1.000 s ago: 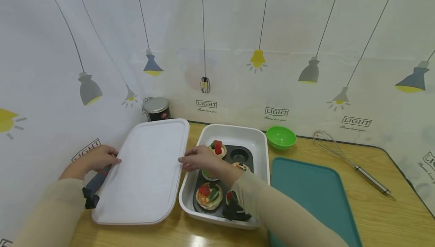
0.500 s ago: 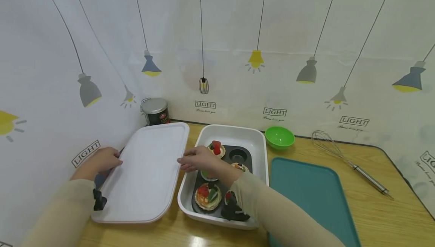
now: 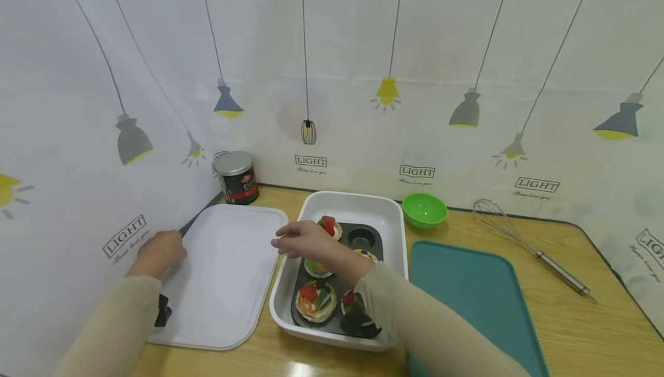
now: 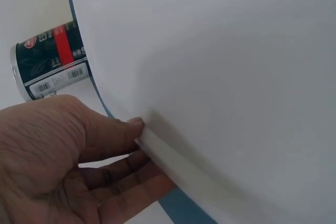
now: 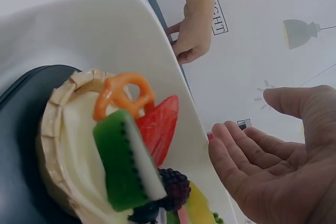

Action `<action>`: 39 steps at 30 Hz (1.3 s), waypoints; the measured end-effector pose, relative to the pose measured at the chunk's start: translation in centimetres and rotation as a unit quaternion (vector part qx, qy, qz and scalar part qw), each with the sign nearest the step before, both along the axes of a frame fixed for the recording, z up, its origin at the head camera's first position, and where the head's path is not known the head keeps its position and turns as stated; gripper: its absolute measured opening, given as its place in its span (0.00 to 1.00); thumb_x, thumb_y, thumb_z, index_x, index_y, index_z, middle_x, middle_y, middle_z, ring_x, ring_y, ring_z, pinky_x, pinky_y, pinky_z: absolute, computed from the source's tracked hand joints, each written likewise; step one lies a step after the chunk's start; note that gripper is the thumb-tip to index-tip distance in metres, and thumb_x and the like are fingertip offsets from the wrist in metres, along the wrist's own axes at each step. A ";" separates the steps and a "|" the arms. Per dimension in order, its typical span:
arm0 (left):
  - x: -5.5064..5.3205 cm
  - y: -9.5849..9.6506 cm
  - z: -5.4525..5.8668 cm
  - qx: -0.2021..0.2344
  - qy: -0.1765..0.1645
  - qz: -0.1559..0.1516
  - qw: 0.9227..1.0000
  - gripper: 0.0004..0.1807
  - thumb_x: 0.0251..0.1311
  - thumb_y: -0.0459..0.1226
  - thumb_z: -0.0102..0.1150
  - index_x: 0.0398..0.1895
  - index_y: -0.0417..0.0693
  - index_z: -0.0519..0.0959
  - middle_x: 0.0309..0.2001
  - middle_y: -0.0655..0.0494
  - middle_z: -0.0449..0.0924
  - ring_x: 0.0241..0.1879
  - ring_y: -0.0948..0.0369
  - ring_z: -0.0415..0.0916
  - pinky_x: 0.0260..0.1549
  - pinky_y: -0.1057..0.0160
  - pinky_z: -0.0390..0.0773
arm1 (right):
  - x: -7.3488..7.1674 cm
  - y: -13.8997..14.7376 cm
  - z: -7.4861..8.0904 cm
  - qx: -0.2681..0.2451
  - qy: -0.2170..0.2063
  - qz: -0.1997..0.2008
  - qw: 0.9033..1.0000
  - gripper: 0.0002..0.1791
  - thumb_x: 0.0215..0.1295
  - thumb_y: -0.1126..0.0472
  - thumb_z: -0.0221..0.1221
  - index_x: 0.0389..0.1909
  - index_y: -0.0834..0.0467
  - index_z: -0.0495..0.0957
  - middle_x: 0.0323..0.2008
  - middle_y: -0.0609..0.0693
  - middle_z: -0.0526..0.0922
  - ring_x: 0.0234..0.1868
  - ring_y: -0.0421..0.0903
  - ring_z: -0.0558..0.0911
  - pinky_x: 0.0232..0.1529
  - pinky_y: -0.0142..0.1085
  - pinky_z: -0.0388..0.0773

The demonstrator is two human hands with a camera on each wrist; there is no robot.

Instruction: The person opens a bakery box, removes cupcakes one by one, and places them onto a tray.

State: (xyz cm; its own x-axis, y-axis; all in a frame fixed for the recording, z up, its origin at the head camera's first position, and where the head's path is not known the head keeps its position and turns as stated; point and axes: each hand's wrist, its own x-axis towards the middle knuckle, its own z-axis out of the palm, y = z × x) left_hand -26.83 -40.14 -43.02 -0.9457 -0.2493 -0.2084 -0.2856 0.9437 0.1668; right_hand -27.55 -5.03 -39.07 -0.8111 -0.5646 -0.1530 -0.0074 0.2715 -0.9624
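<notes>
A flat white tray with rounded corners lies on the left of the table. My left hand is at its left edge; in the left wrist view the thumb is on top of the rim and the fingers curl underneath, pinching it. My right hand hovers over the left side of a deep white pan, holding nothing. The right wrist view shows its fingers apart and relaxed. Inside the pan sits a dark muffin tin with several fruit tarts, partly hidden by the right arm.
A black canister with a silver lid stands at the back left. A green bowl is behind the pan's right corner. To the right lie a teal tray and a whisk. Printed wall sheets bound the table's back and left.
The white tray's raised far and right side has come down to lie flatter, showing more of the canister. The right hand has let go of its edge; the left hand has shifted slightly right.
</notes>
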 end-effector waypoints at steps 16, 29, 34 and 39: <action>-1.6 3.8 1.6 -0.055 0.074 -0.049 0.995 0.30 0.59 0.39 0.61 0.57 0.22 0.69 0.48 0.23 0.68 0.47 0.31 0.72 0.44 0.33 0.76 | -0.4 2.9 2.2 0.047 0.133 0.053 0.989 0.22 0.68 0.46 0.63 0.58 0.53 0.80 0.51 0.43 0.84 0.54 0.41 0.80 0.56 0.39 0.78; -2.8 7.0 3.7 -0.004 0.072 -0.111 0.991 0.45 0.64 0.61 0.53 0.73 0.37 0.63 0.66 0.24 0.61 0.62 0.28 0.64 0.51 0.21 0.63 | -0.7 7.1 3.3 0.047 0.197 0.077 0.976 0.24 0.68 0.45 0.62 0.63 0.48 0.77 0.61 0.46 0.80 0.68 0.52 0.73 0.65 0.49 0.70; -3.4 8.2 3.6 0.017 0.084 -0.130 0.988 0.46 0.64 0.65 0.50 0.73 0.39 0.64 0.69 0.26 0.59 0.65 0.30 0.62 0.53 0.20 0.61 | -0.7 9.1 3.3 0.064 0.209 0.078 0.973 0.25 0.67 0.42 0.63 0.63 0.43 0.77 0.61 0.40 0.79 0.67 0.46 0.72 0.67 0.54 0.67; -3.8 10.3 3.4 0.076 0.087 -0.147 0.982 0.53 0.62 0.72 0.44 0.74 0.38 0.62 0.73 0.28 0.56 0.71 0.33 0.55 0.60 0.24 0.57 | 0.0 11.4 2.9 0.042 0.189 0.090 0.977 0.24 0.70 0.46 0.62 0.63 0.48 0.76 0.59 0.43 0.80 0.63 0.45 0.76 0.65 0.51 0.70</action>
State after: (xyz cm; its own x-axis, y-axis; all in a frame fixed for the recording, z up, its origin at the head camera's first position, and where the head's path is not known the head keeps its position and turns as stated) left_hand -30.63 -29.87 -39.60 -0.9968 0.0620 -0.0500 0.0418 0.9416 0.3342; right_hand -27.57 6.37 -36.19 -0.7074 -0.7016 0.0861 -0.4130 0.3115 -0.8558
